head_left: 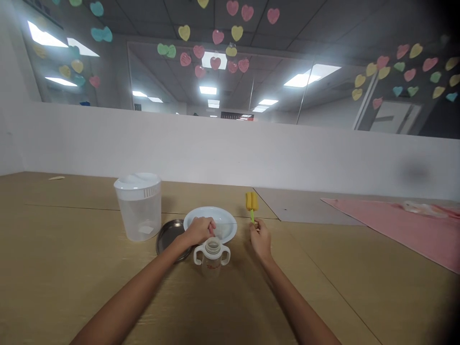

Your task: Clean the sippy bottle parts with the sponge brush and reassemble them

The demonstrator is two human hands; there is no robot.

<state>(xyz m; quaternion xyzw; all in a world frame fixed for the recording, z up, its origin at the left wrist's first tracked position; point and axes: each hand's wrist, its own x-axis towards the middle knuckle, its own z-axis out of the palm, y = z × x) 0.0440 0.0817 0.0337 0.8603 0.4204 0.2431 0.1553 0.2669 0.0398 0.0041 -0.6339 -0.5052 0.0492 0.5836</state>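
Observation:
My right hand (261, 239) is closed around the green handle of a yellow sponge brush (252, 201), which points upward. Over the near left part of a white bowl (230, 230), my left hand (200, 231) has its fingers curled; what they hold, if anything, is too small to name. Just in front of the bowl stands an uncapped baby bottle (212, 261) with two white handles. A dark metal plate (167, 237) lies left of the bowl, partly hidden by my left hand and forearm.
A clear plastic bucket with a white lid (139, 206) stands left of the metal plate on the brown table (72, 258). Pink cloth (406, 230) covers the far right. A white wall (223, 153) rises behind the table, with windows above.

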